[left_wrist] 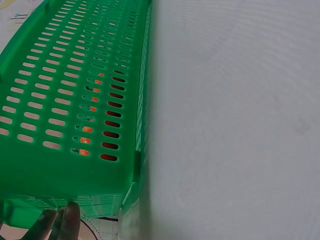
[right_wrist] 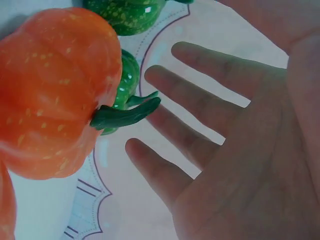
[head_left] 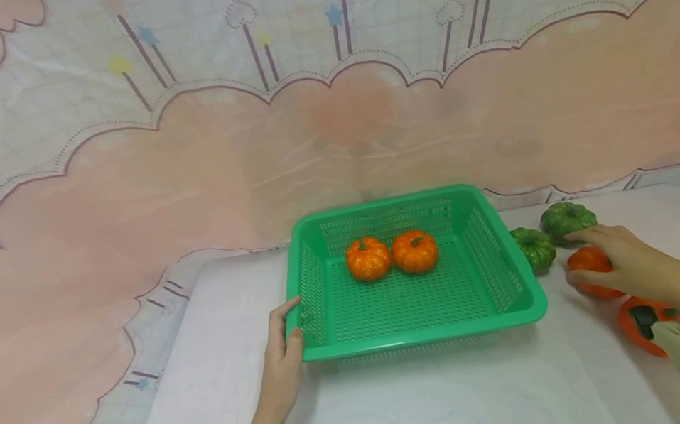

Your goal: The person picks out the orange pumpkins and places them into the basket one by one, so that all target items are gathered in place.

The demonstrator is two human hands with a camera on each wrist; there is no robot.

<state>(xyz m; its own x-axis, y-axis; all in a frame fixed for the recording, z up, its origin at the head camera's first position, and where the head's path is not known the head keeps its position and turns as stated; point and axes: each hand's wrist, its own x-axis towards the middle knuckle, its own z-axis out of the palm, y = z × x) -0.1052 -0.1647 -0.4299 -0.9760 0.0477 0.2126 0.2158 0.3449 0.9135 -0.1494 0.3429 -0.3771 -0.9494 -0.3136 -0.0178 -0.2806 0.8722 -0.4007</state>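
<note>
A green perforated basket (head_left: 408, 339) stands on the table with two orange toy pumpkins (head_left: 368, 260) side by side inside, toward its back. My left hand (head_left: 283, 348) holds the basket's left rim near the front corner. Its fingertips (left_wrist: 71, 215) lie against the outer wall in the left wrist view. Over on the right, my right hand (head_left: 631, 267) reaches above a smooth orange pumpkin (head_left: 588, 262), thumb and fingers spread around it. In the right wrist view this pumpkin (right_wrist: 60, 95) shows a dark green stem, and the straight fingers stand apart from it.
Two speckled green pumpkins (head_left: 567, 219) lie right of the basket, behind the right hand. Another orange pumpkin (head_left: 636, 330) with a dark green patch sits partly under the right wrist. A patterned cloth (head_left: 330, 134) hangs behind the white table (head_left: 442, 399).
</note>
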